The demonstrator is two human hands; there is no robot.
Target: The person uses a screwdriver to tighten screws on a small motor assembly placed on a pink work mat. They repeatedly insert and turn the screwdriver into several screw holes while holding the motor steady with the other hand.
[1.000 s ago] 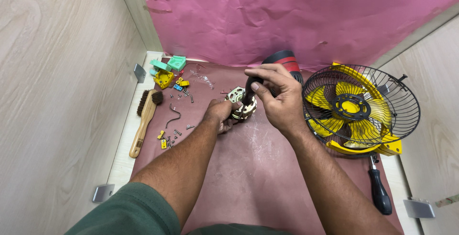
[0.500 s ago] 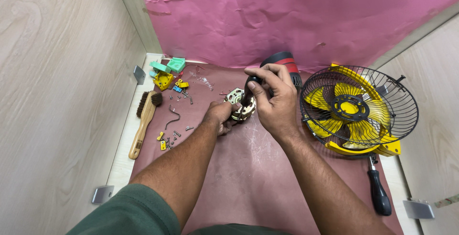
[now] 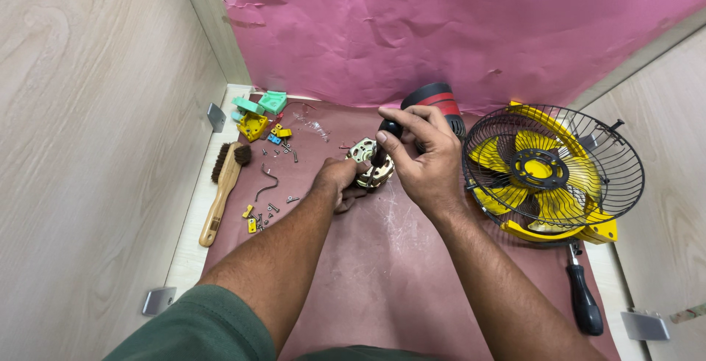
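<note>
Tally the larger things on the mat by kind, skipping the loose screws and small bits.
Fan: 1
Motor, held by both hands: 1
Screwdrivers, one in the right hand, one lying by the fan: 2
Brush: 1
Red-and-black tool: 1
Total: 6

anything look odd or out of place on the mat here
Small screws and yellow clips lie scattered loose near the wooden brush. A motor, bare outside any housing, sits between the left hand and right hand.
</note>
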